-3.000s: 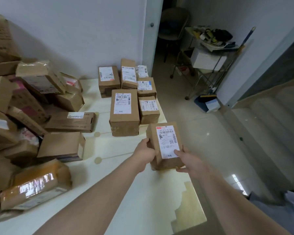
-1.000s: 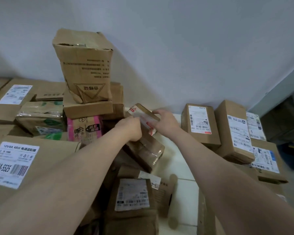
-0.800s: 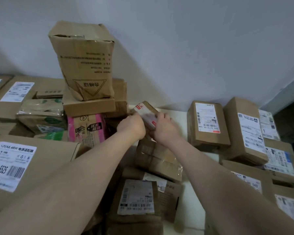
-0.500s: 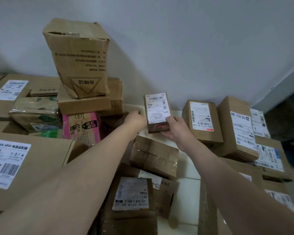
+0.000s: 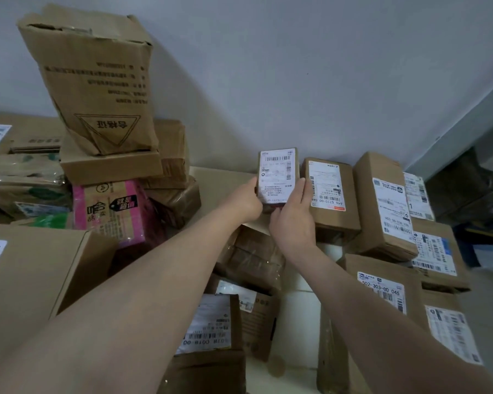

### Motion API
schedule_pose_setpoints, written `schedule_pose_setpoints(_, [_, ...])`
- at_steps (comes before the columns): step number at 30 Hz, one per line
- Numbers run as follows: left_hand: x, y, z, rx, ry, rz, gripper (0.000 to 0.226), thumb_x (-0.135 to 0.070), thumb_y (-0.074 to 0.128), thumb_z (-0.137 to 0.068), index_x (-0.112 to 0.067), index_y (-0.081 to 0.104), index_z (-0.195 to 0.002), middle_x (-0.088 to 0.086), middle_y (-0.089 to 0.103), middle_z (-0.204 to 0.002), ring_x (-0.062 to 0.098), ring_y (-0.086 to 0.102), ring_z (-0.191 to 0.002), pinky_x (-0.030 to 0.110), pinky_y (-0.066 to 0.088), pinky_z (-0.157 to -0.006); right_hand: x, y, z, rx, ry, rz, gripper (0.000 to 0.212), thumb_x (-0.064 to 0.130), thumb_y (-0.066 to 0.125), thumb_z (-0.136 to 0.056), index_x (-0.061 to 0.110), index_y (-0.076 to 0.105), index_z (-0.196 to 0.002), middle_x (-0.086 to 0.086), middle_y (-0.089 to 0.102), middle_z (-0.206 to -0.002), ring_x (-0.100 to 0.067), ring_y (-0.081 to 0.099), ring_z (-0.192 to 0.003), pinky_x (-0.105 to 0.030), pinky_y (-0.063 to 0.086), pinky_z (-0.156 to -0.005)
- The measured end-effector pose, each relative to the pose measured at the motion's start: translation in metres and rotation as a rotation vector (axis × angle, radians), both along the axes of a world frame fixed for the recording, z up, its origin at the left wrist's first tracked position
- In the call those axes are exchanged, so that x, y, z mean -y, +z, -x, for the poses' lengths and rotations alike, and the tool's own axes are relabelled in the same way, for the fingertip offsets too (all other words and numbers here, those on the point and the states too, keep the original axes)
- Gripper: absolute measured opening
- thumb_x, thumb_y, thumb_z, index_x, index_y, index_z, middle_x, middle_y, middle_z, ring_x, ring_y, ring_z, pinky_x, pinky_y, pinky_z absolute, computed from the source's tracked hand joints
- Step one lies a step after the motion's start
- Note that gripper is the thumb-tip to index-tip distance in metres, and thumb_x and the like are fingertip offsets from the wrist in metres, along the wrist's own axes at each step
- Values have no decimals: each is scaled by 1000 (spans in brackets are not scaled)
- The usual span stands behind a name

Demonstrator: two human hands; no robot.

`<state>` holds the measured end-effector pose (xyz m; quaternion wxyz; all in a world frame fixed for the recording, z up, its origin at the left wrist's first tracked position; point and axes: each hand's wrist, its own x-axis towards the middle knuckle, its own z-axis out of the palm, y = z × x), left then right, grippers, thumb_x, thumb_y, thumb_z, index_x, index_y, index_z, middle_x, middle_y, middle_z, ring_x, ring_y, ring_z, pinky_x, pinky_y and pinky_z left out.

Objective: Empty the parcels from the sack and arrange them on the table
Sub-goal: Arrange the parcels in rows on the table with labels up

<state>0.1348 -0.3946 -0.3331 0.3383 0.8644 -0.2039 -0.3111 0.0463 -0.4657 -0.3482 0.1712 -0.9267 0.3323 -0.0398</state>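
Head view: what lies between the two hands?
A small brown cardboard parcel with a white label, gripped by left hand and right hand; head view.

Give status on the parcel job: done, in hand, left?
Done: labelled boxes lie in rows on the table, right side. In hand: left hand and right hand hold a small parcel beside the far box. Left: jumbled pile under the tall carton.
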Motion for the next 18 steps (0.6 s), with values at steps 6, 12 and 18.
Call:
schedule_pose_setpoints(6, [-9, -8, -2, -28, -62, -3, 66, 0, 38, -99, -25, 16, -155, -7, 41, -151, 18, 45, -133, 20, 33, -99, 2, -7, 3, 70, -16, -229, 64, 17, 48, -97, 5, 17, -152, -5, -12, -162, -29, 42, -134, -30, 45, -90])
schedule_pose_setpoints(12, [-31, -1, -1, 194, 8, -251, 53, -23, 44, -97, -30, 34, -149, 4, 45, -148, 30, 42, -134, 45, 34, -111, 3, -2, 23, 250, 151, -236, 41, 36, 56, -94, 18, 54, -131, -3, 51, -137, -23, 48, -127, -38, 44, -101])
schedule_pose_setpoints(18, [-73, 13, 24, -97, 176, -352, 45, -29, 40, -103, 0, 45, -137, 19, 52, -135, 36, 53, -121, 40, 47, -99, -27, 16, 63, -351, 474, -244, 115, 41, 78, -71, 29, 0, -154, -4, 25, -149, -28, 28, -135, -37, 34, -109])
